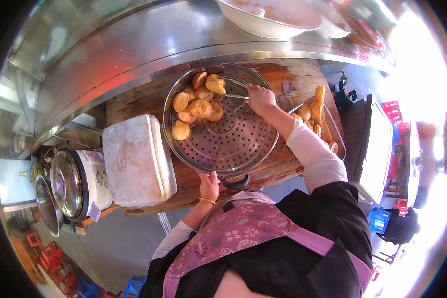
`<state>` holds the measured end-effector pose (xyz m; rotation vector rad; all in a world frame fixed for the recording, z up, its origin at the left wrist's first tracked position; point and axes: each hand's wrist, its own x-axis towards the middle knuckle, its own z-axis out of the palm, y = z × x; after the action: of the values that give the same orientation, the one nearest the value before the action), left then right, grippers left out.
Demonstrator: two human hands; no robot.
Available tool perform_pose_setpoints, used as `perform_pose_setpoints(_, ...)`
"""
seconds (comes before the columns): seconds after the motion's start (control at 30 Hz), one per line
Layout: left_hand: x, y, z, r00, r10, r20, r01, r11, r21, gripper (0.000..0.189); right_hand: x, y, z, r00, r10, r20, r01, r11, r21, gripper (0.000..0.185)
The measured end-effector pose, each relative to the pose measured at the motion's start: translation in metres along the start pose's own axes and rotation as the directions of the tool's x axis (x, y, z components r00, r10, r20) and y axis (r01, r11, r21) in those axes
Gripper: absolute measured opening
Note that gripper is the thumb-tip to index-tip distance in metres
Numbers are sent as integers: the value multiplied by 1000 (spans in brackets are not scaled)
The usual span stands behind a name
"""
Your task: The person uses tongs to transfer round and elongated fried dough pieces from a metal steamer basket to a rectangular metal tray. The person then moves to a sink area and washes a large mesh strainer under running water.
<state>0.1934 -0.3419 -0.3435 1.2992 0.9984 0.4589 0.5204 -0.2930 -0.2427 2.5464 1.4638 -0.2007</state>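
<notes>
A round perforated metal steamer tray [242, 138] with a black side handle lies on the wooden table. Several golden fried dough pieces [201, 108] are grouped in its upper left part. My right hand [261, 100] grips a pair of metal tongs [238, 96]; their tips reach a fried piece near the far rim. At the near rim, my left hand [209, 186] rests against the outside of the tray, fingers apart. To the right, partly behind my right forearm, a rectangular metal tray [341, 143] holds more fried pieces and a long fried dough stick [320, 97].
Left of the steamer tray stands a white lidded box [134, 160], with a rice cooker [69, 184] and a metal bowl [48, 205] beyond. A steel counter [164, 29] bearing large white bowls [272, 28] runs along the far side. A black-and-white box [372, 152] stands at right.
</notes>
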Motion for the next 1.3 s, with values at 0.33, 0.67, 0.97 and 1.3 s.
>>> perform_pose_setpoints(0.33, 7, -17, -2, 1000, 29, -12, -29, 999, 15, 45, -46, 48, 41, 983, 180, 29, -144, 666, 732, 52)
perform_pose_setpoints(0.67, 8, -15, -4, 974, -196, -109, 186, 978, -95, 48, -257, 117, 35, 887, 450, 102, -295, 383, 875, 49)
perform_pose_setpoints(0.97, 17, -15, 5, 947, -218, -237, 227, 974, 12, 65, -412, 220, 74, 488, 871, 53, -690, 348, 635, 48)
perform_pose_setpoints(1.3, 25, -14, 6, 955, -203, -215, 199, 979, -41, 63, -379, 311, 87, 760, 641, -106, -616, 763, 196, 43)
